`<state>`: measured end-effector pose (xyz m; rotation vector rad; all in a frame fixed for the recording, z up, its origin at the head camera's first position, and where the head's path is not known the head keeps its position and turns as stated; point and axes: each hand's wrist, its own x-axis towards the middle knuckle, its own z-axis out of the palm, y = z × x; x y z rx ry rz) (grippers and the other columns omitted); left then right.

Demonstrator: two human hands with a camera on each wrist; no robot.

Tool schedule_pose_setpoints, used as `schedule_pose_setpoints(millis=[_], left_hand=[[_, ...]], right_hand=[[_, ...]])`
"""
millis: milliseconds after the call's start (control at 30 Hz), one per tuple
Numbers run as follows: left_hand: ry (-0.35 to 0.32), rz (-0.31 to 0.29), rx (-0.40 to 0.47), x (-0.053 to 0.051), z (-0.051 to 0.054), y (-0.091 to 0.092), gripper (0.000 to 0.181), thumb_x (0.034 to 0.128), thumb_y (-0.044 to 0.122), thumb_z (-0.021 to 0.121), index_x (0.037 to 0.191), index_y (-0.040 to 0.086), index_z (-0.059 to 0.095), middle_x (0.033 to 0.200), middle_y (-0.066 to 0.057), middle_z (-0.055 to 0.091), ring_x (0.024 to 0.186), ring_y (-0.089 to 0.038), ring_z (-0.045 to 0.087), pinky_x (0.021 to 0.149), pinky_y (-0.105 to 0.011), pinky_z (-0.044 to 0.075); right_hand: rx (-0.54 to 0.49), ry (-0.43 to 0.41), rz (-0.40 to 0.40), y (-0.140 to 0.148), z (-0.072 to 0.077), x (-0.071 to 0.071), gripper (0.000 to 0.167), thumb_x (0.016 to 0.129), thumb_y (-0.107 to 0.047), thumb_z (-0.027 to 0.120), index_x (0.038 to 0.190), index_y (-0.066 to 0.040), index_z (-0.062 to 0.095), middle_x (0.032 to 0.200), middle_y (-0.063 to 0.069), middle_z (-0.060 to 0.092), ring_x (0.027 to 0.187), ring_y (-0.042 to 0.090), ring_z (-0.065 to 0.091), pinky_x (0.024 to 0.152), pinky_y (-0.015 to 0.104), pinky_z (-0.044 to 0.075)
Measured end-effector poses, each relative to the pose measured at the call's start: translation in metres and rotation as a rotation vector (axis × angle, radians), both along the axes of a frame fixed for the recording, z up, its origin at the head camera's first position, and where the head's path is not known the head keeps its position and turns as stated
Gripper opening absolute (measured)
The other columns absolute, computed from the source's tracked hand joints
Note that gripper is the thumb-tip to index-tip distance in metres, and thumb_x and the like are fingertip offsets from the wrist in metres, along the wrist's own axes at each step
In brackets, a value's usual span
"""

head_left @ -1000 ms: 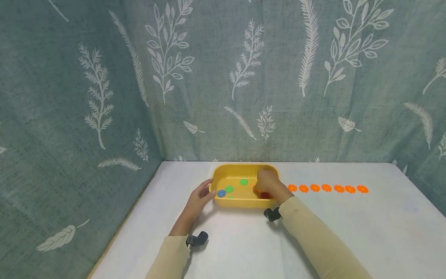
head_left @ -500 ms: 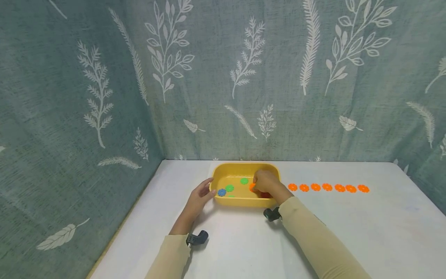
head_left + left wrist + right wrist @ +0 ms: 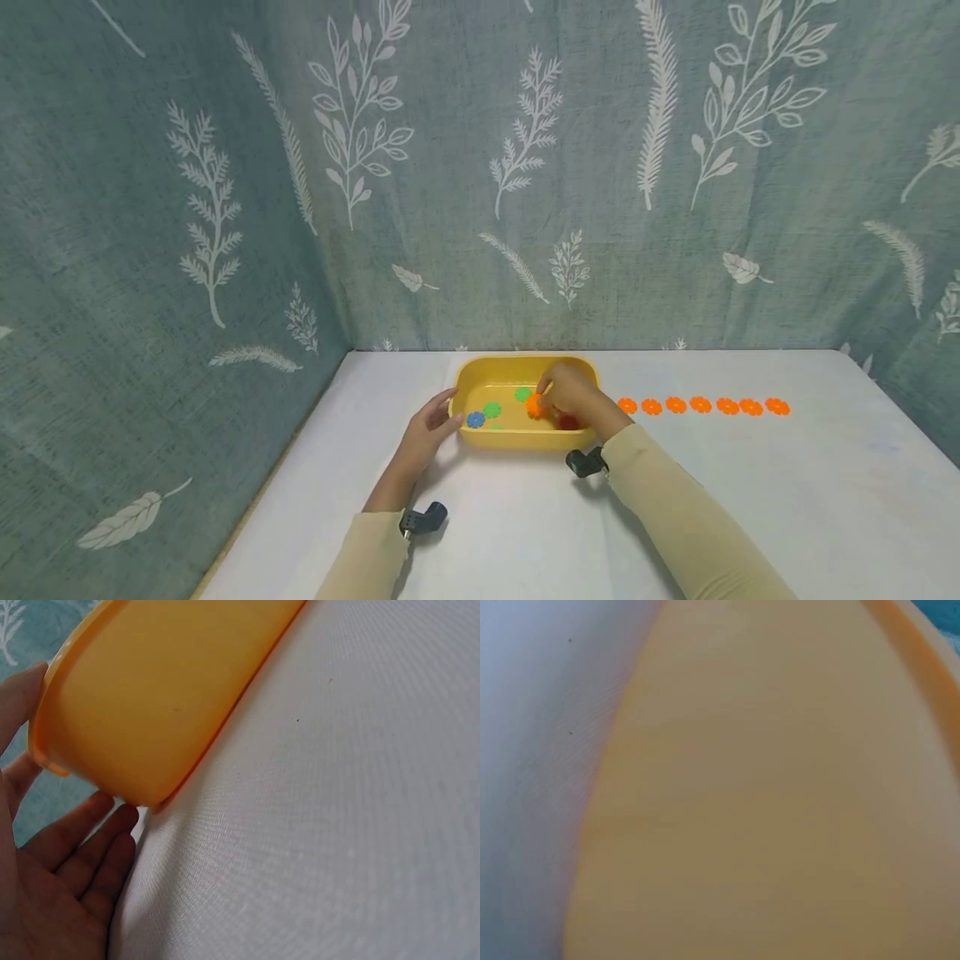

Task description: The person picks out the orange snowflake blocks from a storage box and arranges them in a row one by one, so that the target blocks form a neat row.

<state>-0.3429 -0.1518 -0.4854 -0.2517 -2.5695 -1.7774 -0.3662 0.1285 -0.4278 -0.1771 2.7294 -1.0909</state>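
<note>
A yellow plastic tub (image 3: 517, 440) stands on the white table in the head view. My left hand (image 3: 422, 435) holds its left end; in the left wrist view the thumb lies at the rim and the fingertips (image 3: 120, 817) meet the lower corner. Inside the tub, at its right part, my right hand (image 3: 573, 392) pinches an orange flower-shaped disc (image 3: 535, 406). Green discs (image 3: 492, 410), a blue disc (image 3: 476, 420) and something dark red (image 3: 567, 422) lie on the tub's floor. The right wrist view shows only the tub's outer wall (image 3: 765, 795), blurred, with no fingers.
Several orange flower discs (image 3: 701, 405) form a row on the white table (image 3: 750, 500), right of the tub. A green leaf-patterned cloth (image 3: 450, 167) hangs behind the table and along its left side.
My right hand's fingers have shifted a little left inside the tub, and the orange disc at them has come left too, showing more. My left hand stays at the tub's end.
</note>
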Motion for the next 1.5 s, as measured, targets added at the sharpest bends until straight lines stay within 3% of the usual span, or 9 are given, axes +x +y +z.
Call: schedule_pose_setpoints(millis=[100,267,367,600,933,1300,1500], left_hand=[[0.001,0.004,-0.011,0.001,0.0,0.0,0.056,0.0902,0.034,0.07,0.142,0.029,0.05,0.14,-0.015,0.051,0.13,-0.036,0.046,0.107,-0.056,0.033],[0.02,-0.003,-0.011,0.001,-0.001,-0.001,0.054,0.0907,0.032,0.069,0.141,0.028,0.051,0.138,-0.016,0.052,0.129,-0.037,0.047,0.107,-0.057,0.033],[0.022,-0.005,-0.01,0.0,-0.001,-0.001,0.053,0.091,0.031,0.069,0.141,0.029,0.051,0.138,-0.016,0.053,0.129,-0.037,0.047,0.107,-0.057,0.033],[-0.007,0.017,-0.03,0.0,-0.001,0.0,0.055,0.0907,0.034,0.069,0.142,0.032,0.05,0.139,-0.013,0.053,0.13,-0.035,0.047,0.105,-0.058,0.034],[0.007,-0.006,-0.012,0.001,0.0,0.0,0.054,0.0911,0.032,0.069,0.142,0.028,0.05,0.137,-0.015,0.054,0.129,-0.036,0.047,0.106,-0.059,0.033],[0.01,-0.027,0.009,-0.001,0.0,0.0,0.055,0.0915,0.031,0.069,0.142,0.025,0.05,0.139,-0.017,0.052,0.128,-0.037,0.048,0.106,-0.057,0.033],[0.009,-0.021,0.018,-0.002,-0.002,-0.001,0.054,0.091,0.031,0.069,0.142,0.025,0.05,0.138,-0.017,0.053,0.128,-0.037,0.049,0.106,-0.056,0.034]], right_hand=[[-0.058,0.0,-0.011,0.003,0.004,0.002,0.013,0.087,-0.003,0.069,0.1,-0.004,0.069,0.069,0.008,0.063,0.052,0.017,0.054,0.049,0.025,0.044],[-0.034,0.045,0.007,0.01,0.018,0.002,0.012,0.087,-0.007,0.072,0.098,-0.004,0.07,0.085,0.005,0.067,0.07,0.025,0.065,0.064,0.031,0.052],[-0.037,0.041,0.009,0.015,0.024,0.001,0.012,0.087,-0.008,0.072,0.099,-0.004,0.07,0.089,0.005,0.068,0.075,0.028,0.066,0.065,0.032,0.053],[-0.083,-0.004,0.003,0.027,0.031,0.0,0.013,0.088,-0.01,0.072,0.1,-0.005,0.069,0.088,0.004,0.067,0.069,0.023,0.06,0.053,0.025,0.042],[-0.17,-0.056,-0.05,0.049,0.04,0.0,0.024,0.092,-0.01,0.067,0.114,0.0,0.066,0.089,0.007,0.069,0.063,0.017,0.052,0.059,0.027,0.047],[-0.152,-0.089,-0.115,0.082,0.045,0.005,0.025,0.092,-0.012,0.067,0.114,-0.001,0.064,0.088,0.009,0.065,0.064,0.017,0.05,0.058,0.026,0.041],[-0.162,-0.112,-0.151,0.109,0.04,0.011,0.026,0.093,-0.011,0.065,0.116,0.001,0.061,0.094,0.009,0.069,0.064,0.016,0.049,0.059,0.027,0.042]])
